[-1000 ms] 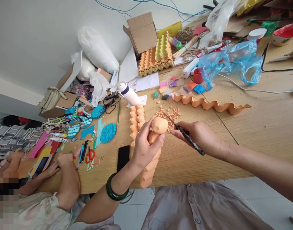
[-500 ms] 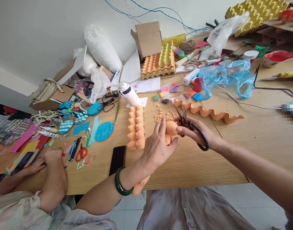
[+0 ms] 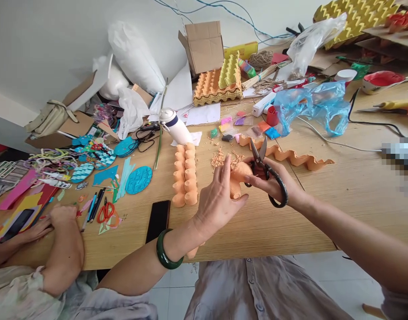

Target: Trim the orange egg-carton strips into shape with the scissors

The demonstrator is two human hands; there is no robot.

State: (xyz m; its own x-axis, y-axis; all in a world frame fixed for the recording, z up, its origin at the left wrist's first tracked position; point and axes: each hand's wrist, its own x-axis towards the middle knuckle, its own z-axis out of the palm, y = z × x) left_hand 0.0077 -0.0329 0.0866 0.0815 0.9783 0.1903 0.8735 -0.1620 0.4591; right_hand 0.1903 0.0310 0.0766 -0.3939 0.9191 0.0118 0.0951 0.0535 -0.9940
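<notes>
Clamping left hand (image 3: pixel 219 198) around orange egg-carton piece (image 3: pixel 240 172), held up over tabletop (image 3: pixel 250 235). Gripping black scissors (image 3: pixel 261 161) in right hand (image 3: pixel 279 180), with blades spread apart and aimed away from body. Touching or nearly touching side of piece with right thumb, hard to tell which. Wearing green bangle (image 3: pixel 161 251) on left wrist. Also showing orange shavings (image 3: pixel 219 159) just beyond piece, double-row carton strip (image 3: pixel 184 175) to left, white bottle (image 3: pixel 177 126) behind strip, black phone (image 3: pixel 158 221) near bangle.
</notes>
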